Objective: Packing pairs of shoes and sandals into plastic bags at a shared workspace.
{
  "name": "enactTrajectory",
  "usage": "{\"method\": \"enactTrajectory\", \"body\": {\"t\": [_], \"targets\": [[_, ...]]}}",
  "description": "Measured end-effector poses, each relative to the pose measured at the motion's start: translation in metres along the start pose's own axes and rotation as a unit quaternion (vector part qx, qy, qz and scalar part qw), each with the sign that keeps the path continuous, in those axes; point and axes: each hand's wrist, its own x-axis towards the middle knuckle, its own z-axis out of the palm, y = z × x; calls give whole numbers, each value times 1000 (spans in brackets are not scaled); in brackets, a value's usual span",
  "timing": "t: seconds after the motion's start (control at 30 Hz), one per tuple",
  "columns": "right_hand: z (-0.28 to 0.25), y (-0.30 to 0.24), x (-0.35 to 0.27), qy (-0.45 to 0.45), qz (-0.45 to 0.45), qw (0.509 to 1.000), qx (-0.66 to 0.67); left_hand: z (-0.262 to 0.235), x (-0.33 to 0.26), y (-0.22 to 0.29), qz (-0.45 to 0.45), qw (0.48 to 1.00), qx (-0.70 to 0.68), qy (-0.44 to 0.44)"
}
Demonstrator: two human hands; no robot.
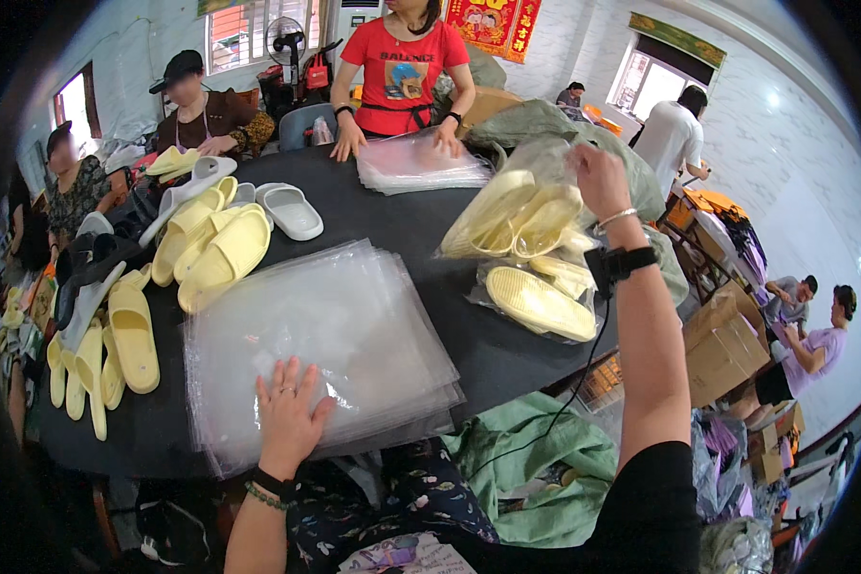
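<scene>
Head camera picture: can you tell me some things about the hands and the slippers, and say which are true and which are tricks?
1. The left hand lies flat on the stack of clear plastic bags. True.
2. The right hand holds up a clear bag of yellow slippers. True.
3. The slippers in that raised bag are blue. False: they are pale yellow.
4. The table is white. False: it is black.
5. Loose yellow slippers lie on the table to the left of the bag stack. True.
6. The right hand is resting flat on the table. False: it is lifted above it, gripping the bag.
</scene>
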Motion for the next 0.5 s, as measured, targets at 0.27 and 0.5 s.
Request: {"method": "enactTrajectory", "body": {"t": [0.27,0.5], "targets": [[-65,-114,39,29,-228,965,124,-43,0,-1,17,980,-193,37],[-56,-228,42,-60,-425,893,134,-64,-1,26,-23,746,-664,-33]]}}
